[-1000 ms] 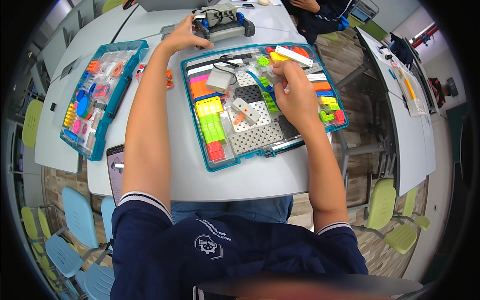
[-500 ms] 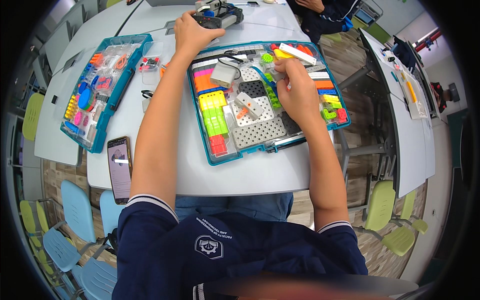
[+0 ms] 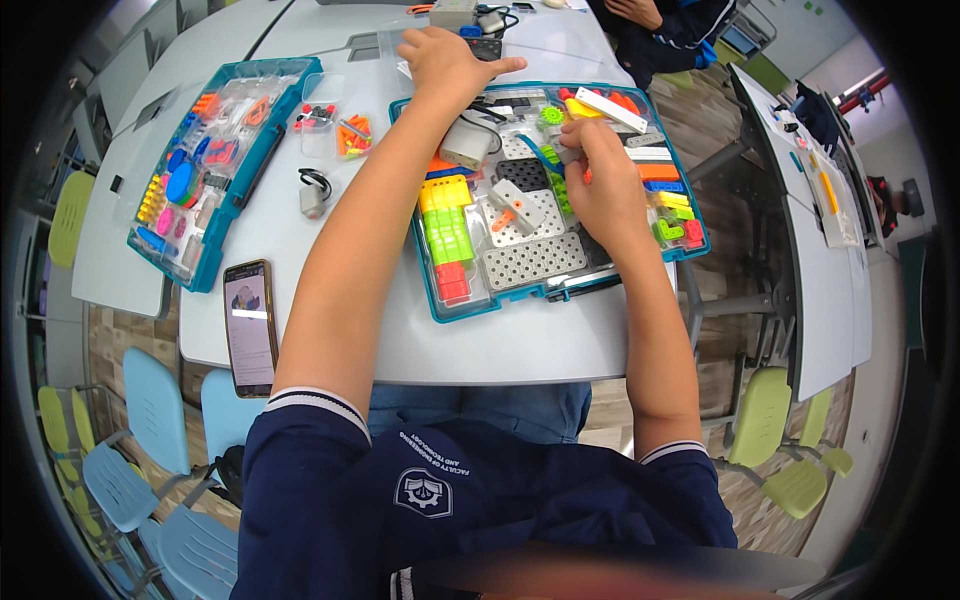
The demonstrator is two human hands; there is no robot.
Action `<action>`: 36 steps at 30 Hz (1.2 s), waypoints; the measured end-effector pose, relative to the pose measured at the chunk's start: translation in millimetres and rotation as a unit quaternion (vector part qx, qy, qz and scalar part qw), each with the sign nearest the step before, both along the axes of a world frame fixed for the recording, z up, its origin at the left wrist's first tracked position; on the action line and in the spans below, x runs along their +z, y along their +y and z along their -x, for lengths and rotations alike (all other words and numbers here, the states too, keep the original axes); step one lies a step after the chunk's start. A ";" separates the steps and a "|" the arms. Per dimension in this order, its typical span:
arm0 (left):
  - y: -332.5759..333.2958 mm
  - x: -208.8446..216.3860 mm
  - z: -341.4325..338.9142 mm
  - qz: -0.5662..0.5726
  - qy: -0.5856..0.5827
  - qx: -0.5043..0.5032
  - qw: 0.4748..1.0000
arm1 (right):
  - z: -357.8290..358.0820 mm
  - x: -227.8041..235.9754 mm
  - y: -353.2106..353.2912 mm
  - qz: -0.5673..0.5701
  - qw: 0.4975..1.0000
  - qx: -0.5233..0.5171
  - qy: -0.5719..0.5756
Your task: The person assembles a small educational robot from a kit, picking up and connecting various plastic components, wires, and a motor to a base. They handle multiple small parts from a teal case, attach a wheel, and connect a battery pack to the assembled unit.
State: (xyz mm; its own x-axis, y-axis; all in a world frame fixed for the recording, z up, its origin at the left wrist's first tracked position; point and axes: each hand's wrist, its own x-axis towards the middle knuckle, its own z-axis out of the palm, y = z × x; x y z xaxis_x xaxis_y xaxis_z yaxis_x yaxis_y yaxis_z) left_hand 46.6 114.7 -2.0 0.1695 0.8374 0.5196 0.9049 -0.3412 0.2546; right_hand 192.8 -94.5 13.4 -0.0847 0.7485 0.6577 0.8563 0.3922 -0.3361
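Observation:
My right hand (image 3: pixel 606 180) is over the right half of a teal-edged case (image 3: pixel 470 312) of building parts. Its thumb and fingers are pinched on a small grey piece (image 3: pixel 568 153), mostly hidden by the fingers. My left hand (image 3: pixel 447 68) is past the case's far left corner, thumb stretched out and fingers spread. Just beyond it shows a dark grey block (image 3: pixel 486 48), partly covered by the hand. In the case lie a grey cabled box (image 3: pixel 466 146), a light grey motor-like block (image 3: pixel 516 203) with an orange piece, perforated plates (image 3: pixel 533 262) and coloured bricks (image 3: pixel 446 235).
A second teal case (image 3: pixel 208 262) of small parts stands at the left. Between the cases are clear boxes of small pieces (image 3: pixel 352 137) and a cabled grey part (image 3: pixel 311 196). A phone (image 3: pixel 251 330) lies near the front edge. Another person's hand (image 3: pixel 636 12) shows at the far side.
My left hand has moved right, and the dark wheeled model beside it is now mostly out of sight. My right hand stays over the case, still pinching. The view has shifted slightly.

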 end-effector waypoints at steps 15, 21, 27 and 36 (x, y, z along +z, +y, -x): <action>20.8 8.1 46.5 0.141 -0.188 -0.125 0.964 | 2.2 10.3 0.6 0.026 1.000 0.001 -0.016; 65.3 -1.4 74.3 -0.044 -0.097 -0.175 0.979 | 3.1 46.9 38.7 -0.070 0.994 -0.045 -0.065; 109.3 -8.1 84.8 0.037 -0.267 -0.201 0.942 | 6.6 59.9 161.7 -0.140 0.984 -0.027 -0.110; 120.0 -15.2 51.1 -0.092 -0.153 -0.109 0.978 | -7.8 70.5 253.3 0.346 0.933 0.069 0.075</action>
